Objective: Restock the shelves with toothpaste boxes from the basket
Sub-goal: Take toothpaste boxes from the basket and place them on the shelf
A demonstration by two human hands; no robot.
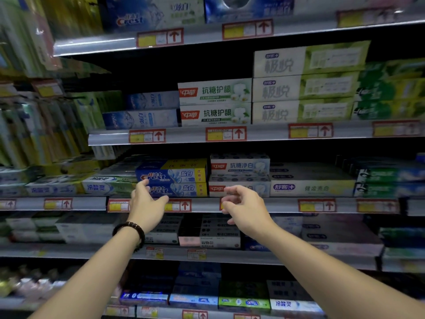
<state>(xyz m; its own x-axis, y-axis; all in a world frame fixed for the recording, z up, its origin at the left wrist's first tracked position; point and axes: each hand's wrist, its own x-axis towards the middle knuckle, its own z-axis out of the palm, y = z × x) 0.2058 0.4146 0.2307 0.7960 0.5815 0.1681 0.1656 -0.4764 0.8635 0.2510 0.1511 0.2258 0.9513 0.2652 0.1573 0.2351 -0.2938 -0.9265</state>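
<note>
Two bare forearms reach up to the shelves (280, 204). On the middle shelf, stacked blue toothpaste boxes (174, 176) sit just beside white ones (239, 166). The left hand (147, 203) is spread, relaxed and empty, at the blue stack. The right hand (243, 207), its fingers loosely curled, holds nothing in front of the white boxes. A dark bracelet (131, 227) circles the left wrist.

Glossy printed card on toothpaste boxes (174, 174); smooth, sheened grey metal along shelf edge (276, 204); matt paper price labels (226, 134).
</note>
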